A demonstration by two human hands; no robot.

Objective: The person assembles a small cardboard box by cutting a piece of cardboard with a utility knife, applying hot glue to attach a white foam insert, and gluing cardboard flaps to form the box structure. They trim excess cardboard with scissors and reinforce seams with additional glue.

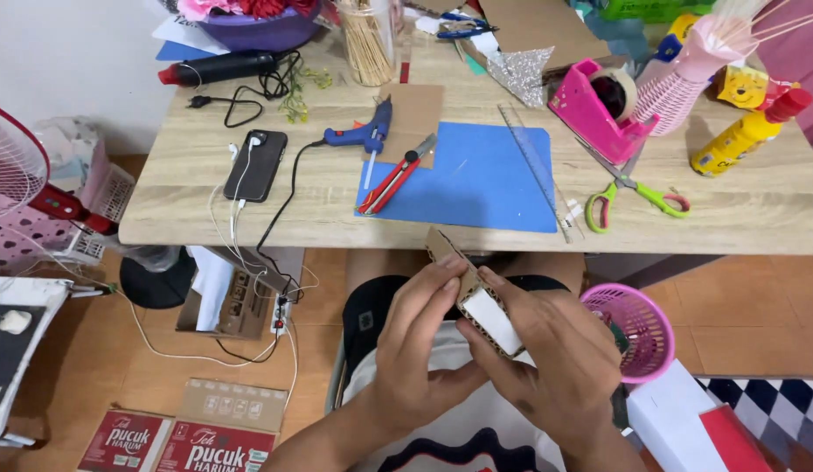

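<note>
cardboard piece point(470, 284) lies between both hands, long axis slanting from upper left to lower right; left hand point(421, 345) and right hand point(551, 358) each pinch it.

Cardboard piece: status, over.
Left hand and right hand both gripping the cardboard piece over the lap, below the table edge. White face up. Nothing in the way; pink basket sits right.
</note>
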